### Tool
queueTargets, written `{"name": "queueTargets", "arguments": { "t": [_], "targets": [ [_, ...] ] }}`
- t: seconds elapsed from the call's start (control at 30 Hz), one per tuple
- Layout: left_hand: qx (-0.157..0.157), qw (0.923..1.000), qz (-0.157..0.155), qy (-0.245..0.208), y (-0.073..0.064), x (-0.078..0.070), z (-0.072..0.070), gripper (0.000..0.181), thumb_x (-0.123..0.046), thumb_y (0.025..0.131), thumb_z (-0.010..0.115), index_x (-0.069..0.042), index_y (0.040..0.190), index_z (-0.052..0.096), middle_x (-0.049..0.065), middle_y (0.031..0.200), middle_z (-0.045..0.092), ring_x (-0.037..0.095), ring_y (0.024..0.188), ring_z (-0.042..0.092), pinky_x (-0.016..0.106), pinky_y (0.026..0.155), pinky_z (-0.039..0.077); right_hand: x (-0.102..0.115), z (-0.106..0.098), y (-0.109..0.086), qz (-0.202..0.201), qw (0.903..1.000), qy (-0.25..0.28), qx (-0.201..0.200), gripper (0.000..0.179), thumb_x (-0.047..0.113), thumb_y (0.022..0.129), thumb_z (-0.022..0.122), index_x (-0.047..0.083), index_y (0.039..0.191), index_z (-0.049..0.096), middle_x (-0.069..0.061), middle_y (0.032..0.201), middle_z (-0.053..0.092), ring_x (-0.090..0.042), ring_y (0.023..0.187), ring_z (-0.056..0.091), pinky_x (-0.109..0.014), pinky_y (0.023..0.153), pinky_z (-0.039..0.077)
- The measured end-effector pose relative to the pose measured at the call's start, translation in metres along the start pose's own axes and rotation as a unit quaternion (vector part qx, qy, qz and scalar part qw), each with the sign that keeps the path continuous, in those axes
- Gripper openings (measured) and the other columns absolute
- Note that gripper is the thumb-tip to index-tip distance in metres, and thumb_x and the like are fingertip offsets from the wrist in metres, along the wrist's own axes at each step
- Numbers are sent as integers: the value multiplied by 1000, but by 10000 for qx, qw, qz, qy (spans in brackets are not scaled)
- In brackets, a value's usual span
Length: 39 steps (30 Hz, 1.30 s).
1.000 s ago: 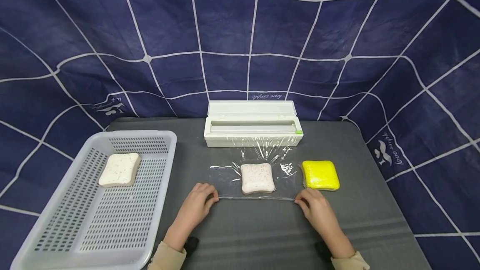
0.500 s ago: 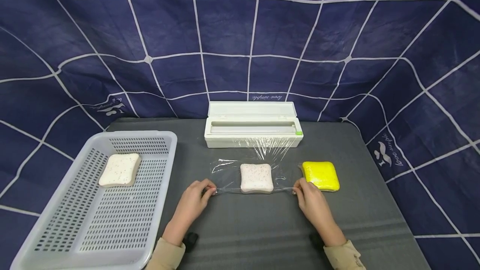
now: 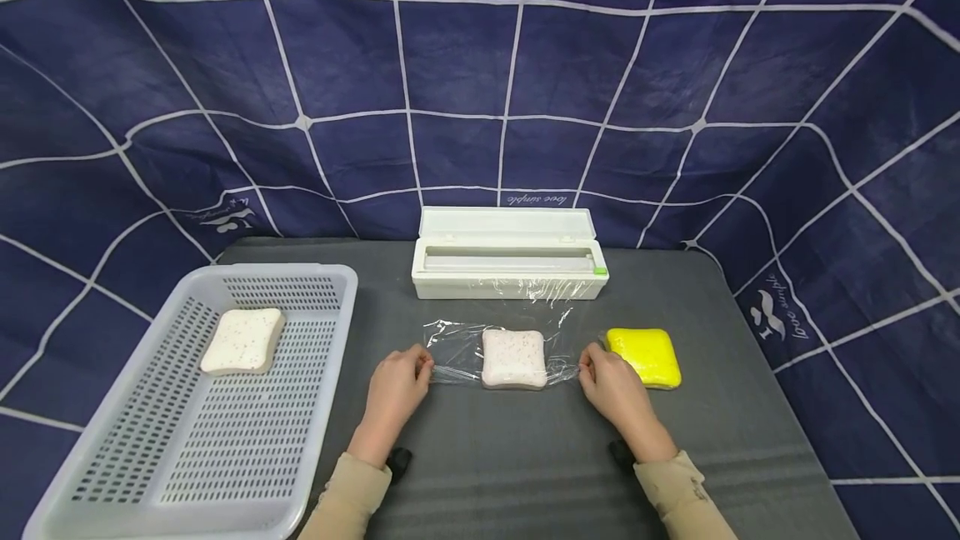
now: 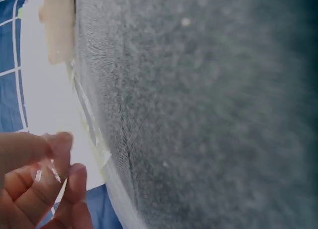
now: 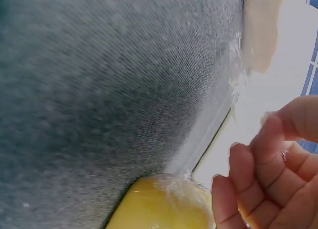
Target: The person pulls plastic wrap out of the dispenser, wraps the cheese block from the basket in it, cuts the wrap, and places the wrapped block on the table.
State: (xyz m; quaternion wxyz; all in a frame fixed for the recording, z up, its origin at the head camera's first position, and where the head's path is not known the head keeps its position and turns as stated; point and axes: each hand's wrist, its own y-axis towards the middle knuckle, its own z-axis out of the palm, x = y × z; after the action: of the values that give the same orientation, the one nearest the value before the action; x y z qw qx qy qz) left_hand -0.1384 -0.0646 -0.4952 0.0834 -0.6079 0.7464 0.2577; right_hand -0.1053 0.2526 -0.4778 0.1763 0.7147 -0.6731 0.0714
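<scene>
Wrapping step, apparently: in front of the dispenser point(image 3: 442, 287) lies the pale block point(image 3: 513, 359); left hand point(image 3: 397, 386) and right hand point(image 3: 618, 388) pinch cling film point(image 3: 454, 348); folding next probably needs even tension.

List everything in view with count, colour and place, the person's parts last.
Basket: 1, pale grey, left on the table
White speckled slab: 1, white, inside the basket
Pink speckled slab: 1, pale pink, table middle
Clear film: 1 sheet, transparent, around the pink slab, between the hands
Yellow slab: 1, yellow, beside the right hand
Lidded box: 1, white, open, at the back
Table: 1, dark grey, beneath everything
Grid cloth: number unclear, blue and white, behind and beside the table
Sleeves: 2, beige, bottom edge
Left hand, right hand: 2, bare, pinching the film
</scene>
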Motion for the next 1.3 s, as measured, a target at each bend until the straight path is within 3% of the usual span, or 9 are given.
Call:
{"name": "queueTargets", "arguments": {
  "t": [0.13,0.27,0.57,0.67,0.73,0.83,0.97,1.13,1.3],
  "targets": [
    [-117,9991,268,316,3,1,7,12,-9,82,78,-9,77,67,2,67,66,22,62,56,39,56,46,0,3,6,-172,9992,-346,30,15,-1,80,72,7,78,59,0,59,48,-13,53,41,-28,52,37],
    [21,9982,288,531,6,-2,10,15,-8,80,80,-11,76,65,2,69,67,22,65,56,39,59,47,1,4,10,-306,9977,-597,99,23,0,77,76,9,73,55,0,57,48,-14,51,41,-29,50,37],
    [713,9948,-90,723,11,-4,14,25,-16,77,84,-9,79,61,6,78,58,24,74,56,40,63,49,5,12,16,-194,9937,-989,485,28,7,76,83,10,68,56,-2,61,50,-15,56,46,-31,54,42],
    [724,9944,-321,706,11,-3,16,28,-18,77,84,-7,81,58,8,80,56,26,78,55,42,64,48,5,15,14,-300,9929,-1106,321,27,6,75,83,9,67,58,-3,64,51,-17,59,48,-32,56,45],
    [552,9955,-421,641,10,-3,16,27,-16,79,82,-6,82,58,10,82,56,27,79,54,43,65,48,5,16,12,-372,9929,-1120,121,23,4,76,82,7,69,60,-5,67,51,-19,61,50,-33,57,47],
    [110,9980,-356,509,5,-7,13,19,-10,84,77,-6,84,59,11,84,56,29,81,54,43,65,47,9,15,6,-331,9943,-961,-327,14,-2,77,77,3,75,64,-7,72,51,-21,65,52,-35,59,49],
    [-308,9995,7,70,-6,-25,4,12,-4,85,74,-7,85,63,8,83,59,27,81,55,42,66,47,23,13,-9,-153,9926,-556,-1065,12,-10,76,72,-1,82,67,-10,75,54,-24,69,54,-37,62,51],
    [50,9984,272,-486,-25,-53,1,11,-4,85,74,-10,88,64,3,84,63,22,84,58,42,78,52,47,18,-32,213,9925,86,-1197,13,-7,77,74,1,86,69,-8,79,61,-21,72,56,-35,60,51],
    [460,9954,48,-835,-35,-68,8,13,-4,87,71,-8,95,62,6,92,64,24,95,60,41,85,52,59,30,-44,721,9918,562,-892,19,-3,79,76,0,97,72,-11,92,66,-21,79,61,-36,65,54]
  ]
}}
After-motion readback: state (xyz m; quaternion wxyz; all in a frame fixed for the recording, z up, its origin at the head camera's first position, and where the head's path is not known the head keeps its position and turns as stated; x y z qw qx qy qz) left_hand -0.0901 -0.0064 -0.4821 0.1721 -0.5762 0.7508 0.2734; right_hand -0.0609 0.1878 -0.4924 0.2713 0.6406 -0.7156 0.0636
